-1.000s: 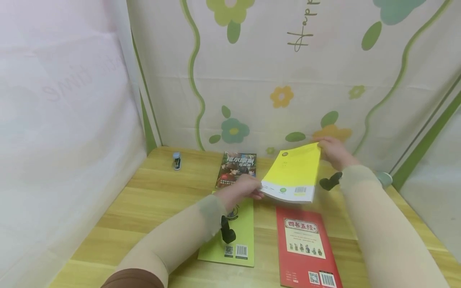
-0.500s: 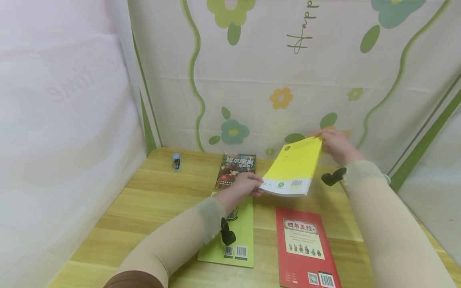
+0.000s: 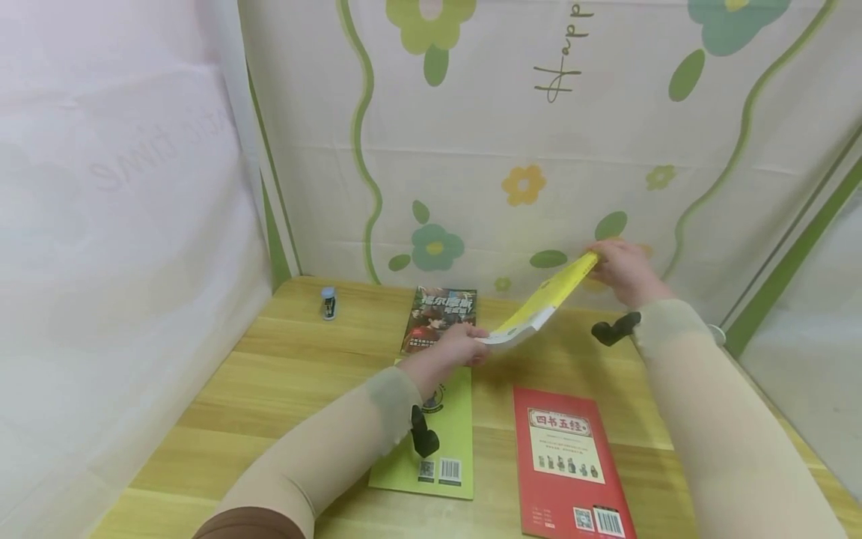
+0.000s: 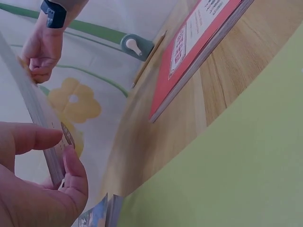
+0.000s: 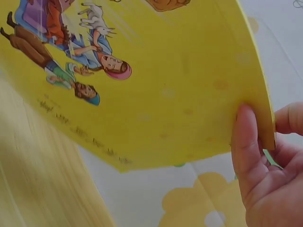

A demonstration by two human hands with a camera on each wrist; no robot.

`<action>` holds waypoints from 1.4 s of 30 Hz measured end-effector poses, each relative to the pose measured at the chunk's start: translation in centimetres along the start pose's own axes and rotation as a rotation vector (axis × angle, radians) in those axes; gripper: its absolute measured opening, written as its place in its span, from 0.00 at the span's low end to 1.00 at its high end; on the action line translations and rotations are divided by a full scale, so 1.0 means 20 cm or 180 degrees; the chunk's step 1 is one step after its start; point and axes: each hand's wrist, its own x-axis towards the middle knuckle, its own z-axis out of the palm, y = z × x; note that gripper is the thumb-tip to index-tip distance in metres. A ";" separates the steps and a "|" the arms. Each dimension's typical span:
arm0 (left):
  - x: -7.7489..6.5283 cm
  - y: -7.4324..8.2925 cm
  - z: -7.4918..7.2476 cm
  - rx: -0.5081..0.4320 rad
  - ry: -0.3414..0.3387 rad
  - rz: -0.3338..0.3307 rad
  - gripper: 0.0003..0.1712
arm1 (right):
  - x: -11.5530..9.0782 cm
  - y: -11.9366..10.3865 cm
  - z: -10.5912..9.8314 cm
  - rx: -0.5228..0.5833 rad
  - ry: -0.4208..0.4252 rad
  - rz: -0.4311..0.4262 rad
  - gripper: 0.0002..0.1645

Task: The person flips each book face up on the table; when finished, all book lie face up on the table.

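Observation:
Both hands hold a yellow paperback book [image 3: 548,293] above the table, its right end higher than its left. At the white lower-left end, my left hand [image 3: 463,344] pinches the corner between thumb and fingers. My right hand [image 3: 628,271] grips the raised far-right corner, near the cloth backdrop. The book is seen almost edge-on in the head view. In the right wrist view, its yellow cover [image 5: 184,90] shows cartoon figures, and a thumb and fingers pinch its edge. Beneath my left forearm lies a lime-green book [image 3: 438,449], partly covered by it.
A red book [image 3: 569,449] lies at the front right of the wooden table [image 3: 269,389]. A dark comic-style book [image 3: 438,311] lies at the back, beside a small blue-capped container [image 3: 328,303] further left. A rounded teal thing [image 4: 142,49] and a thin stick [image 4: 149,59] stand near the backdrop.
The yellow book has tilted from showing its broad back cover to nearly edge-on. My right hand has risen slightly with its corner; my left hand has barely moved.

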 end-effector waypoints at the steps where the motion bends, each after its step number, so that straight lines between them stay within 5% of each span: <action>1: 0.00 0.00 0.00 0.0019 -0.0022 0.0008 0.23 | 0.00 0.00 0.00 0.0079 0.0018 0.0015 0.15; 10: -0.01 -0.02 -0.03 -0.0299 -0.0017 0.0115 0.22 | 0.01 0.00 -0.01 0.0624 0.0015 0.0167 0.07; 22: 0.00 -0.03 -0.04 -0.0583 0.0223 0.0080 0.15 | -0.01 0.01 -0.05 0.1789 -0.0128 0.0235 0.14; 29: -0.01 -0.04 -0.04 -0.0655 0.0206 0.0077 0.16 | -0.01 0.03 -0.04 0.1110 -0.0164 -0.0012 0.17; 39: 0.00 -0.04 -0.04 -0.0726 0.0188 0.0033 0.17 | 0.00 0.06 -0.04 0.0625 -0.0120 -0.0231 0.14; 42: -0.01 -0.05 -0.04 -0.0727 0.0165 0.0042 0.17 | 0.00 0.06 -0.04 0.0115 -0.0061 -0.0251 0.17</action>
